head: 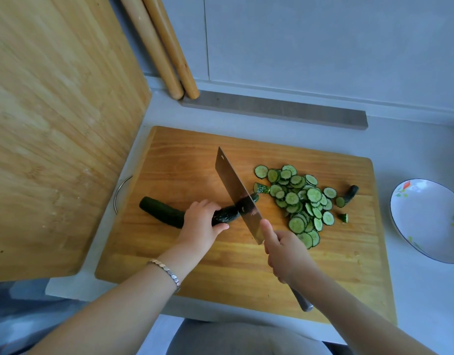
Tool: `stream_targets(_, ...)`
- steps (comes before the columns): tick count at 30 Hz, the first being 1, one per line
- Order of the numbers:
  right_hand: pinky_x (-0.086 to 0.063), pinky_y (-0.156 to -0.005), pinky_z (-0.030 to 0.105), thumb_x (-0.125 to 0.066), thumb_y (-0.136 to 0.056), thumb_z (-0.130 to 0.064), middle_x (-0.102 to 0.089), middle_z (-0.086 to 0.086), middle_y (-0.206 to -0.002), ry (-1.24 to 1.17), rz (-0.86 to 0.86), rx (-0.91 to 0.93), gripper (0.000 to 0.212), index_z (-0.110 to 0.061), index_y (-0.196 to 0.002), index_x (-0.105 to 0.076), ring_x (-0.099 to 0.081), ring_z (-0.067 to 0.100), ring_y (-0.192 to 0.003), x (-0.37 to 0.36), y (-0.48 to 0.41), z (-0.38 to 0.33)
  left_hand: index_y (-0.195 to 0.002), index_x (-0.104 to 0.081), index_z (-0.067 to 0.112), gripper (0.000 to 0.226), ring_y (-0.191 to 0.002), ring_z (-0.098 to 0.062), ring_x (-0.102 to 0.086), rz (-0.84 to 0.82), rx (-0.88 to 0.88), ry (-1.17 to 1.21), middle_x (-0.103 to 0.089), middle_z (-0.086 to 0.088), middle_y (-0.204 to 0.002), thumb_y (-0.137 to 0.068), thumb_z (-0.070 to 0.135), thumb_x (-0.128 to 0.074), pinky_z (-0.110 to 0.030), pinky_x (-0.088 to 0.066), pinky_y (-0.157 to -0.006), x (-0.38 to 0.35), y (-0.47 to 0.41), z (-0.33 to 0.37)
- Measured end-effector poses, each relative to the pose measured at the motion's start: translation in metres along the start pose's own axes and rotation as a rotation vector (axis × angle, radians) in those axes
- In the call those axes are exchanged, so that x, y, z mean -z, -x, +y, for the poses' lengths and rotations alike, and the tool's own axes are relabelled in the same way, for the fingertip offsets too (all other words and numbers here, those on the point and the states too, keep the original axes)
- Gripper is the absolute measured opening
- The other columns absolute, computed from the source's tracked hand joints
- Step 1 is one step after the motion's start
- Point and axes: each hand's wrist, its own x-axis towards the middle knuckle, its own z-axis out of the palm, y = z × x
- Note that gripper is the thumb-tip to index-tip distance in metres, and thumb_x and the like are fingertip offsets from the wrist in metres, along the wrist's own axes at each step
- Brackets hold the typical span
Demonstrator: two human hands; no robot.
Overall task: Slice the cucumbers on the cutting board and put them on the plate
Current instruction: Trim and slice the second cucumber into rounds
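From my remote seat, the left hand [201, 221] curls over the whole cucumber [161, 213], fingers and thumb gripping it near its right end and pinning it to the cutting board [195, 155]. A bracelet [167, 271] sits on that wrist. The right hand [284, 254] is closed round the handle of a cleaver [236, 193], index finger laid along the blade's base. The blade points toward 11 o'clock and meets the cucumber just beside the left fingertips; a short dark end shows on the blade's far side.

The cucumber lies at about 9 o'clock on the board, its free end pointing to 9. At 3 o'clock from the blade I see a heap of slices [300, 201], overlapping one another. A cut chunk [261, 188] lies between blade and heap. A curved end stub [351, 192] sits at the heap's 2 o'clock edge, and a small green wedge [343, 217] at its 4 o'clock edge.

The plate [425, 221], white with painted flowers, stands off the board at 3 o'clock on the grey counter [412, 149], with no slices on it. At 10 o'clock a second wooden board [54, 124] stands on edge. At 12 o'clock two wooden rolling pins [164, 47] lean against the wall.
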Motion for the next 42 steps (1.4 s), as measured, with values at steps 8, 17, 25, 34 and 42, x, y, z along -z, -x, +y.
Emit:
stream_targets(8,-0.031,-0.04,0.02,-0.025,-0.091,-0.064,-0.032,-0.003,-0.047,0.014,-0.044,-0.045,0.056,-0.015,-0.067,-0.037,-0.03,0.013,-0.038,0.002,-0.01,-0.008,-0.106,-0.065,0.013,0.036,-0.092,-0.02,-0.05,-0.031,-0.004,0.016,-0.061,-0.002,-0.096,-0.076,0.031,-0.073,-0.031,-0.041,-0.083,0.002,-0.004,0.001)
stream_targets(17,-0.039,-0.052,0.03,-0.025,-0.091,-0.065,-0.043,0.001,-0.059,0.049,0.003,-0.034,0.059,-0.013,-0.071,-0.045,-0.04,0.017,-0.05,-0.016,-0.03,-0.011,-0.1,-0.067,0.009,0.035,-0.087,-0.023,-0.052,-0.035,-0.01,0.03,-0.062,-0.004,-0.091,-0.071,0.025,-0.077,-0.034,-0.042,-0.079,0.005,-0.004,0.003)
stream_targets(25,-0.031,-0.042,0.023,-0.031,-0.093,-0.06,-0.037,-0.001,-0.051,-0.265,-0.015,-0.005,0.054,-0.013,-0.069,-0.042,-0.032,0.014,-0.041,-0.013,-0.031,-0.006,-0.102,-0.065,0.014,0.033,-0.094,-0.02,-0.053,-0.101,0.018,0.019,-0.061,0.0,-0.097,-0.073,0.027,-0.076,-0.033,-0.042,-0.087,0.007,0.0,0.002)
stream_targets(34,-0.025,-0.044,0.025,-0.035,-0.091,-0.058,-0.034,-0.007,-0.044,-0.161,0.154,0.146,0.052,-0.013,-0.067,-0.04,-0.028,0.013,-0.041,0.074,-0.024,0.008,-0.135,-0.039,0.018,0.055,-0.116,-0.019,-0.045,-0.184,-0.195,-0.243,-0.044,-0.004,-0.129,-0.087,0.038,-0.058,-0.032,-0.042,-0.094,0.008,-0.026,0.038)
stream_targets(42,-0.023,-0.045,0.026,-0.035,-0.088,-0.061,-0.031,-0.005,-0.047,-0.183,0.169,0.126,0.053,-0.013,-0.064,-0.037,-0.026,0.013,-0.041,0.081,-0.035,0.009,-0.141,-0.023,0.029,0.046,-0.13,-0.031,-0.021,-0.424,-0.568,-0.737,-0.008,-0.008,-0.153,-0.097,0.028,-0.035,-0.043,-0.031,-0.098,-0.011,-0.077,0.059)
